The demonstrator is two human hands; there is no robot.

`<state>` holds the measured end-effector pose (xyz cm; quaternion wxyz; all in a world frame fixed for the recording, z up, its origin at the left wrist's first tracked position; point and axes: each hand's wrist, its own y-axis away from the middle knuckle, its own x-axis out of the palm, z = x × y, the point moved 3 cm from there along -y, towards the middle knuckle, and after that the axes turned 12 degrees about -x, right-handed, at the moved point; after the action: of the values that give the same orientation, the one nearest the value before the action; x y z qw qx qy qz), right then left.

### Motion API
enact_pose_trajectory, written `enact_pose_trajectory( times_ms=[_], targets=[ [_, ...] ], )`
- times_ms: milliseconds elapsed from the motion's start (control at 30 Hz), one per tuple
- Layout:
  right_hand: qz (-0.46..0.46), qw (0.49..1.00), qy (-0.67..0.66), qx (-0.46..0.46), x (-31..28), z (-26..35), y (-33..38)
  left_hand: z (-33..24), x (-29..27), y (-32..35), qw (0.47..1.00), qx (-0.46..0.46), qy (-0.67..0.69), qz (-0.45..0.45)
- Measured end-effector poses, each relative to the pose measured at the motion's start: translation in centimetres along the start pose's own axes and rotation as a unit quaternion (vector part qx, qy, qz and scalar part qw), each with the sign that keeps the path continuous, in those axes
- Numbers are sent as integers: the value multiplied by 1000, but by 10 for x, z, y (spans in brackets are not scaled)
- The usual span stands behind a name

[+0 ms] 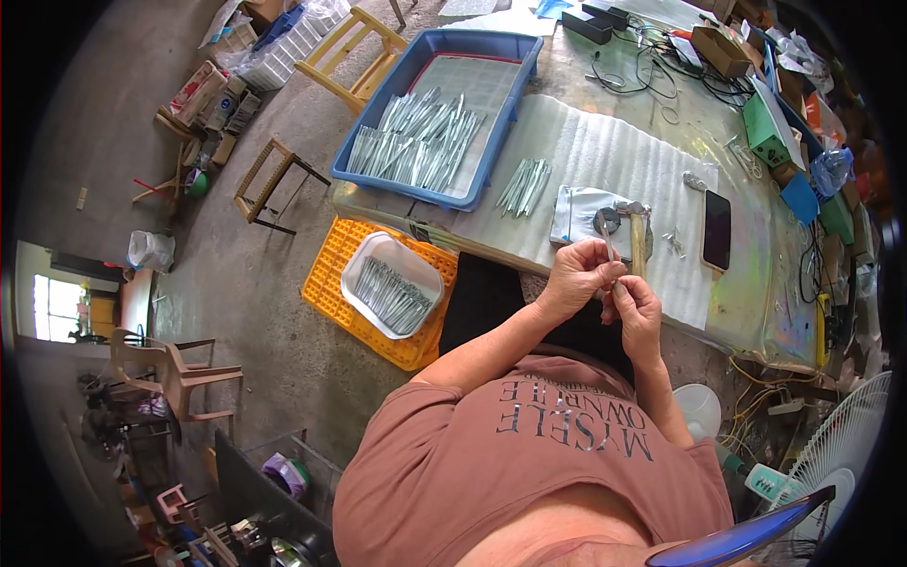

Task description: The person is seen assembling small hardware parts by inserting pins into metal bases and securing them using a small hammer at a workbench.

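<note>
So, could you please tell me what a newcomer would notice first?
Probably the big blue tray on the table, heaped with slim silvery pieces. Then the orange crate beside the table, bearing a white tub of similar pieces. Lastly, the left hand and right hand close together near the hammer.

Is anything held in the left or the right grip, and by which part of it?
The left grip pinches a slim metallic piece below its protruding upper end. Whether the right grip also holds it cannot be told.
</note>
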<state>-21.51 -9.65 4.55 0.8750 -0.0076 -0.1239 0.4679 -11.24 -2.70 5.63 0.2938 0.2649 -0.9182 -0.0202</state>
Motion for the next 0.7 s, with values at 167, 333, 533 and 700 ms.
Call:
enact_pose_trajectory(
  times_ms=[167,333,533,700],
  targets=[
    [0,1000,-4,0,0,-1,0,2,-1,0,1000,-9,12,10],
    [-7,1000,-4,0,-1,0,0,4,-1,2,999,-27,32,27],
    [-12,1000,-13,-3,-2,0,1,5,-2,0,999,-32,-3,24],
    [-15,1000,-10,4,-4,-1,2,6,-3,-1,999,-32,-4,30]
  ],
)
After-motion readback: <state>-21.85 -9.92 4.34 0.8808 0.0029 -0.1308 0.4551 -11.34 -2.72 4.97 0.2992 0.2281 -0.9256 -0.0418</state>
